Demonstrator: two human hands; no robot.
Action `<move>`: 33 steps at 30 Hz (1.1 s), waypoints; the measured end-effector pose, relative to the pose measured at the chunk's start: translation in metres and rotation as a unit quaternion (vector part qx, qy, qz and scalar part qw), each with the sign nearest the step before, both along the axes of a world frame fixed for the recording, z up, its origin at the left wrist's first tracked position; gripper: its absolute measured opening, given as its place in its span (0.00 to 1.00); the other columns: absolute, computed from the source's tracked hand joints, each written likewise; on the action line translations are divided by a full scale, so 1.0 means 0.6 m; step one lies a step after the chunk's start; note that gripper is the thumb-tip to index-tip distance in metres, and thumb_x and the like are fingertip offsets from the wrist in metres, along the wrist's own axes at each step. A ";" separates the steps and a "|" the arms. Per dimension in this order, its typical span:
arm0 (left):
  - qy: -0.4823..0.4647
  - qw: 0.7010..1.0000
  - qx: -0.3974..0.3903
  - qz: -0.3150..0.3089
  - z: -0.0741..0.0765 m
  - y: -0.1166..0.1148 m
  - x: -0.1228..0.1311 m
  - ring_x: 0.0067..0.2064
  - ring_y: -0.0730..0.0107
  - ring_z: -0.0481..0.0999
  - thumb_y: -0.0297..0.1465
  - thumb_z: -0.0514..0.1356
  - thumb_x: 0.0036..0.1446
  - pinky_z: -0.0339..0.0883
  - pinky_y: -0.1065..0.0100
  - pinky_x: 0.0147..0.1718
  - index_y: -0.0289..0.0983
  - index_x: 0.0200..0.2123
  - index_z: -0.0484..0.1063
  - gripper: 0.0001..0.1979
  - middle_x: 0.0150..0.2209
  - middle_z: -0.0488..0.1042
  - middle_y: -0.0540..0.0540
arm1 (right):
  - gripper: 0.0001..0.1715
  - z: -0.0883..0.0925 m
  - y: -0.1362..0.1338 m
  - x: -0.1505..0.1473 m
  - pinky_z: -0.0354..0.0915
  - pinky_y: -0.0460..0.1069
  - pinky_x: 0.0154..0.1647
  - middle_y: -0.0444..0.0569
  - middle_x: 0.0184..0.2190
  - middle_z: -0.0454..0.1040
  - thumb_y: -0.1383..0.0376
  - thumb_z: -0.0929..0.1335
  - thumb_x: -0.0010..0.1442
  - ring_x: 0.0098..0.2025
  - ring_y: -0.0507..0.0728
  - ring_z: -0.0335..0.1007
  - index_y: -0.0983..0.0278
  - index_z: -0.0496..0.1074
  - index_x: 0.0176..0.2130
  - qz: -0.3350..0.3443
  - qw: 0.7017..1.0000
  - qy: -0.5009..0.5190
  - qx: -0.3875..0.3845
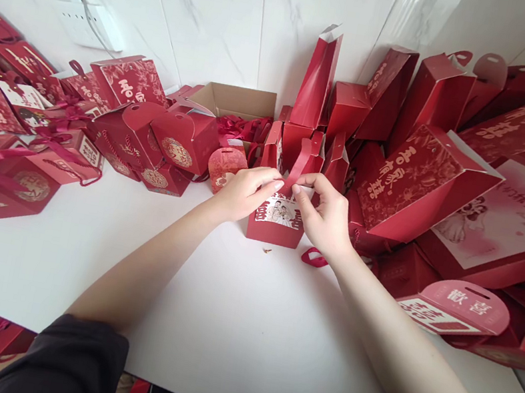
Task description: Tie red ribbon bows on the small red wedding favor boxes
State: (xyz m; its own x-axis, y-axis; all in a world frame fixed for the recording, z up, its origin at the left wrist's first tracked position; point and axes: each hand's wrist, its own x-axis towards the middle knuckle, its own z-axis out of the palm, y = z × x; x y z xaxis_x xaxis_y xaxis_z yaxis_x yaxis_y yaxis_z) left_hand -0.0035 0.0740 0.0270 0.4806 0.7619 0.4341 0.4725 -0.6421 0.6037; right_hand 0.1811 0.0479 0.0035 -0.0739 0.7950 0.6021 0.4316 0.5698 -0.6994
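Note:
A small red gift box (275, 232) with a white panel showing a printed couple stands upright on the white table. At its top edge my left hand (249, 193) pinches a red ribbon (301, 159) from the left side. My right hand (323, 213) closes its thumb and fingers on the same ribbon from the right. A ribbon loop sticks up between the two hands. Just in front of the box lies a tiny brass-coloured piece (267, 251). Another dark pink ribbon loop (315, 257) rests on the table below my right hand.
Red boxes and bags crowd the right side, including a large bag (410, 182) near my right arm. Behind the hands stands a cardboard box (233, 100) with ribbons. Ribboned boxes (16, 180) fill the left. The table (238, 334) reaches toward me.

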 end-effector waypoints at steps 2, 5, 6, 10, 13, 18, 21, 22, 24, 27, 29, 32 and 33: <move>0.001 1.000 0.001 -0.002 0.000 0.000 0.000 0.29 0.74 0.60 0.34 0.51 0.66 0.53 0.69 0.29 0.37 0.27 0.60 0.14 0.25 0.59 0.52 | 0.05 0.000 0.000 0.001 0.59 0.44 0.27 0.42 0.31 0.72 0.64 0.66 0.65 0.24 0.49 0.60 0.62 0.71 0.39 0.001 1.000 -0.001 0.002; 0.003 1.000 0.000 -0.005 0.002 0.000 -0.001 0.29 0.74 0.60 0.33 0.52 0.65 0.53 0.69 0.29 0.37 0.28 0.61 0.12 0.26 0.60 0.52 | 0.06 0.001 0.001 0.001 0.59 0.44 0.26 0.42 0.32 0.73 0.64 0.65 0.64 0.24 0.49 0.60 0.62 0.71 0.39 -0.001 1.000 -0.002 -0.001; 0.003 1.000 0.000 -0.005 0.003 -0.001 -0.001 0.29 0.74 0.61 0.33 0.52 0.65 0.53 0.69 0.29 0.37 0.29 0.61 0.12 0.26 0.61 0.52 | 0.06 0.001 0.001 0.001 0.59 0.44 0.26 0.43 0.32 0.74 0.64 0.65 0.64 0.24 0.49 0.60 0.62 0.71 0.39 -0.002 1.000 -0.002 -0.003; 0.004 1.000 -0.007 -0.001 0.002 -0.002 -0.002 0.29 0.74 0.60 0.34 0.52 0.65 0.53 0.69 0.29 0.37 0.29 0.61 0.12 0.26 0.60 0.53 | 0.07 0.002 0.000 0.000 0.59 0.45 0.27 0.43 0.32 0.74 0.63 0.65 0.64 0.25 0.50 0.61 0.63 0.71 0.38 -0.007 1.000 -0.001 -0.003; 0.012 1.000 -0.004 0.007 0.000 -0.002 -0.003 0.28 0.74 0.58 0.35 0.54 0.64 0.52 0.69 0.28 0.37 0.28 0.59 0.13 0.26 0.58 0.53 | 0.08 0.003 -0.001 -0.001 0.60 0.45 0.27 0.44 0.32 0.74 0.62 0.65 0.64 0.24 0.50 0.62 0.63 0.72 0.38 -0.008 1.000 -0.001 -0.003; 0.021 1.000 0.005 0.016 -0.002 -0.001 -0.003 0.28 0.74 0.57 0.36 0.54 0.64 0.52 0.68 0.28 0.38 0.27 0.58 0.14 0.25 0.57 0.53 | 0.09 0.003 -0.002 -0.001 0.60 0.45 0.27 0.44 0.32 0.74 0.61 0.65 0.65 0.25 0.51 0.63 0.63 0.72 0.38 -0.010 1.000 -0.002 -0.008; 0.026 0.999 0.009 0.024 -0.002 -0.001 -0.003 0.28 0.73 0.59 0.36 0.54 0.63 0.53 0.68 0.28 0.38 0.28 0.59 0.13 0.25 0.59 0.53 | 0.09 0.004 0.000 0.001 0.60 0.45 0.28 0.45 0.33 0.75 0.61 0.65 0.65 0.28 0.52 0.66 0.63 0.73 0.38 -0.005 1.000 -0.004 -0.003; 0.027 0.999 0.009 0.026 -0.003 -0.001 -0.003 0.28 0.73 0.59 0.36 0.54 0.63 0.53 0.68 0.29 0.38 0.28 0.59 0.13 0.25 0.59 0.53 | 0.09 0.004 0.001 0.001 0.61 0.45 0.28 0.45 0.33 0.75 0.61 0.65 0.65 0.29 0.52 0.66 0.63 0.73 0.38 -0.003 1.000 -0.006 -0.003; 0.028 0.999 0.013 0.032 -0.003 -0.001 -0.002 0.28 0.73 0.60 0.36 0.54 0.63 0.53 0.68 0.29 0.38 0.28 0.60 0.13 0.25 0.60 0.53 | 0.09 0.005 0.002 0.004 0.61 0.45 0.29 0.45 0.33 0.75 0.61 0.65 0.65 0.29 0.52 0.66 0.63 0.73 0.38 0.003 1.000 -0.013 -0.004; 0.031 0.999 0.017 0.041 -0.005 -0.001 -0.001 0.29 0.73 0.61 0.37 0.55 0.62 0.55 0.68 0.30 0.38 0.29 0.62 0.11 0.26 0.62 0.53 | 0.09 0.007 0.002 0.007 0.61 0.46 0.30 0.45 0.32 0.74 0.62 0.65 0.65 0.30 0.52 0.66 0.63 0.73 0.38 0.010 1.000 -0.023 -0.004; 0.033 0.998 0.017 0.043 -0.005 -0.002 0.000 0.29 0.72 0.62 0.37 0.56 0.62 0.55 0.68 0.30 0.37 0.30 0.63 0.11 0.26 0.63 0.52 | 0.09 0.009 0.002 0.008 0.60 0.46 0.31 0.45 0.31 0.74 0.62 0.64 0.65 0.30 0.52 0.66 0.63 0.73 0.38 0.012 0.999 -0.029 -0.005; 0.032 0.998 0.015 0.042 -0.005 -0.003 0.000 0.29 0.72 0.62 0.37 0.55 0.62 0.55 0.68 0.30 0.37 0.30 0.63 0.11 0.26 0.64 0.52 | 0.09 0.011 0.002 0.008 0.60 0.46 0.31 0.44 0.30 0.73 0.62 0.64 0.65 0.29 0.53 0.65 0.63 0.72 0.38 0.012 0.999 -0.035 -0.008; 0.032 0.998 0.015 0.043 -0.005 -0.003 0.000 0.29 0.72 0.62 0.37 0.55 0.62 0.55 0.68 0.30 0.37 0.29 0.63 0.12 0.26 0.64 0.52 | 0.09 0.012 0.002 0.008 0.60 0.46 0.31 0.44 0.30 0.73 0.62 0.64 0.66 0.29 0.53 0.65 0.63 0.72 0.38 0.011 0.999 -0.036 -0.007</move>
